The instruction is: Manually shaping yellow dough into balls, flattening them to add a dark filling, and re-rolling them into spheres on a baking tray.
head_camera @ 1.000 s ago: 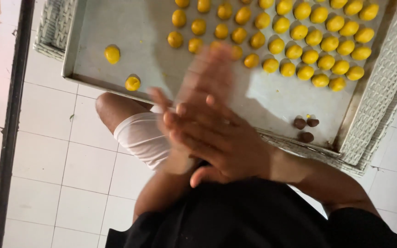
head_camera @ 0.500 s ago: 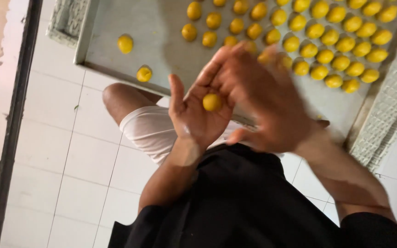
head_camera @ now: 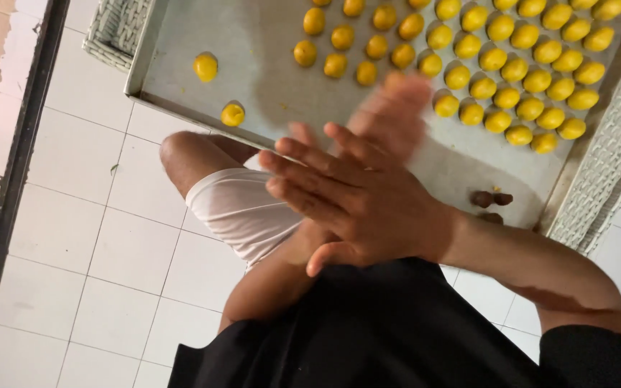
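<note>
Right hand [head_camera: 364, 205]: I see it laid flat on top, fingers straight and close together, pointing left, palm pressed down onto the other hand.
Left hand [head_camera: 389, 115]: underneath and blurred – palm up, fingers reaching toward the tray; only its fingertips and wrist show past the right hand.
Between the palms: I cannot tell what is there – the right hand covers the gap completely.
Tray [head_camera: 253, 57]: a grey metal sheet just beyond the hands, resting on a white woven surface [head_camera: 605, 172].
Yellow balls [head_camera: 501, 68]: small round pieces in slanted rows across the tray's far right part.
Loose pair: one yellow ball [head_camera: 205, 66] and another [head_camera: 232, 114] sit well apart from the rows, near the tray's left edge.
Dark bits [head_camera: 490, 199]: a few small brown pieces by the tray's near right corner.
Floor [head_camera: 73, 237]: white tiles, with my bent knee [head_camera: 181, 154] in pale shorts over them.
</note>
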